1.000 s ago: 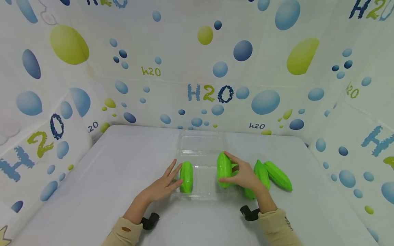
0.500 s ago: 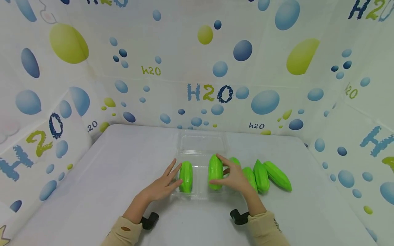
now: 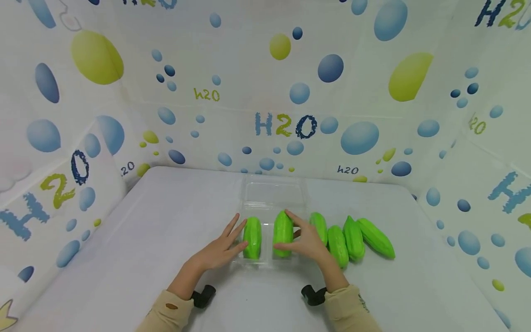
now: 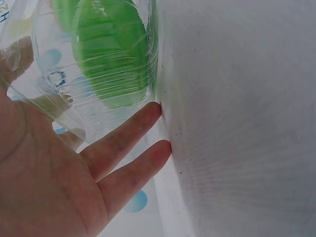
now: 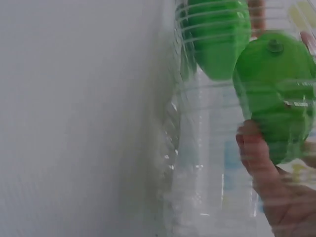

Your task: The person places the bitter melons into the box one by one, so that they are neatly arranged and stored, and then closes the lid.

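A clear plastic clamshell box (image 3: 267, 249) stands on the table with its lid (image 3: 274, 194) folded back behind it. Inside, at the left, lies one bright green, ridged, elongated toy fruit (image 3: 252, 237). My right hand (image 3: 309, 240) grips a second green fruit (image 3: 283, 230) between thumb and fingers, upright in line with the first, over the box's right half. Through the clear wall, the right wrist view shows this held fruit (image 5: 269, 94) beside the other one (image 5: 219, 44). My left hand (image 3: 215, 251) rests with spread, straight fingers against the box's left side.
Several more green fruits (image 3: 354, 237) lie in a loose row on the white table (image 3: 174, 216), right of the box. A patterned cloth (image 3: 232, 92) hangs behind and at both sides. Black wrist cameras (image 3: 314, 295) sit below the hands.
My right hand has carried the held fruit leftward from the box's right edge to over its right half. The fruits at the right have come into fuller view. The left hand has stayed in place.
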`<state>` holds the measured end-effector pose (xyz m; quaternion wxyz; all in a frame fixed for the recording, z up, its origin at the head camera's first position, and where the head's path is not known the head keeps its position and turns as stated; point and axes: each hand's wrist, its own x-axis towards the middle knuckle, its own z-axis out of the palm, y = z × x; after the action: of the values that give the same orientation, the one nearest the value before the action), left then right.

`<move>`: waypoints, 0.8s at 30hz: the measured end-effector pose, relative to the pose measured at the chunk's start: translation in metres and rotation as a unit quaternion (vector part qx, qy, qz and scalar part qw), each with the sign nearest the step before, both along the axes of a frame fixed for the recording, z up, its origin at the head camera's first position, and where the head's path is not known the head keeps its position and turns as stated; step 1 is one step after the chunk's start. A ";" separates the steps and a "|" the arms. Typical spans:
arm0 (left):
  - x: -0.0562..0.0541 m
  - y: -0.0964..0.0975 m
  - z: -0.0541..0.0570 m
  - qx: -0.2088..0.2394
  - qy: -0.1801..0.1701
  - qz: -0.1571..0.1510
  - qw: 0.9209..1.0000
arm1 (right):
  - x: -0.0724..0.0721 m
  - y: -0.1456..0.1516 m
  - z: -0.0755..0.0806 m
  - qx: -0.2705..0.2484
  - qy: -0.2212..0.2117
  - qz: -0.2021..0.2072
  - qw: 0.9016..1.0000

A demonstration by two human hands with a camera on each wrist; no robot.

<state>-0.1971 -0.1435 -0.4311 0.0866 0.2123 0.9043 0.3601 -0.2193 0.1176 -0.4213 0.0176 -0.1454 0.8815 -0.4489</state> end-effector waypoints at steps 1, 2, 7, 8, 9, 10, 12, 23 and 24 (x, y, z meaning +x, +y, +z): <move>0.000 0.000 0.000 0.001 -0.001 0.000 1.000 | 0.000 -0.001 -0.001 0.002 -0.001 0.000 1.000; 0.000 0.000 0.000 0.002 -0.001 0.000 1.000 | -0.001 -0.002 -0.002 0.003 -0.003 0.001 1.000; 0.000 -0.001 0.000 0.001 -0.001 -0.003 1.000 | -0.003 -0.008 -0.007 0.011 0.001 0.007 1.000; -0.001 -0.001 -0.001 0.002 0.000 -0.004 1.000 | -0.003 -0.010 -0.007 0.013 0.005 0.009 1.000; -0.001 -0.001 -0.001 0.003 0.000 -0.004 1.000 | -0.003 -0.012 -0.008 0.017 0.010 0.013 1.000; -0.001 -0.001 -0.001 0.003 0.000 -0.005 1.000 | -0.003 -0.013 -0.008 0.022 0.015 0.017 1.000; -0.001 -0.001 -0.002 0.005 0.000 -0.005 1.000 | -0.003 -0.016 -0.008 0.029 0.019 0.022 0.999; -0.001 0.000 -0.002 -0.001 0.001 -0.005 1.000 | -0.008 -0.026 -0.013 0.054 0.014 0.068 0.996; -0.001 0.000 -0.002 0.000 0.002 -0.006 1.000 | -0.008 -0.026 -0.013 0.053 0.012 0.071 0.996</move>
<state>-0.1983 -0.1434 -0.4331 0.0874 0.2181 0.9033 0.3589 -0.2272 0.0912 -0.4346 0.0468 -0.2114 0.8917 -0.3974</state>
